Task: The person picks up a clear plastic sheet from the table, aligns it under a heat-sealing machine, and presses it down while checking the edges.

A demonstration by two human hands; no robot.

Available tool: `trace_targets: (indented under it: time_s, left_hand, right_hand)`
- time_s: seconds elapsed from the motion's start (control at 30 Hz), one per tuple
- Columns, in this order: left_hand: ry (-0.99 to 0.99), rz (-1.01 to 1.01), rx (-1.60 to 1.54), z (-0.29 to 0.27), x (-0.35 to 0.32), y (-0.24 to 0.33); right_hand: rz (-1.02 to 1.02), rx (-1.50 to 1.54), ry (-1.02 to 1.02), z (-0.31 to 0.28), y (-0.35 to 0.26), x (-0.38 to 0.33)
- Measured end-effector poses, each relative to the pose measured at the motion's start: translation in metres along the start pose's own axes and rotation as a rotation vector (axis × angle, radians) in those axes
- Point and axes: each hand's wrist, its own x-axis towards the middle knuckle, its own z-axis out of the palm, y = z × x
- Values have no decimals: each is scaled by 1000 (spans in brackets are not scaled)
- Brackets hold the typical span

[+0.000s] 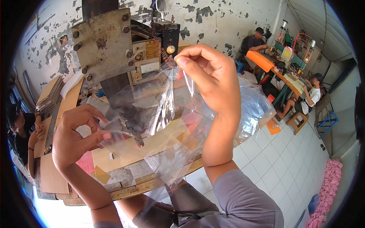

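Note:
A thin, clear plastic sheet (163, 110) hangs wrinkled and glossy between my two hands, above the workbench. My right hand (213, 74), raised higher, pinches its upper part between thumb and fingertips. Lower down, my left hand (78, 131) is curled at the sheet's left edge, thumb below and index finger above. A small gap shows between those two fingertips. Through the film I see a tan board (129, 152) on the bench and a dark metal machine part (131, 121). The sheet's lower end trails over the bench's front edge.
A press with a bolted metal plate (102, 43) and control box (146, 57) stands behind. Stacked clear plastic (253, 110) lies at the right. Cardboard sheets (51, 93) and a person (23, 129) are at the left. Two people sit near machines (292, 57) at far right.

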Motion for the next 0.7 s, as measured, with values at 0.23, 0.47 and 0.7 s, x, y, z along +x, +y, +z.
trace_targets:
  time_s: [0.23,0.47,0.7]
  left_hand:
    - [87,-157,-47,-4,-9,7]
    - [88,-73,71,-14,-14,2]
    - [-59,-13,4,-24,-11,7]
  right_hand:
    - [-9,-11,18,4,-6,-3]
    - [3,-22,90,-1,-8,-1]
    - [-59,0,80,3,-6,-1]
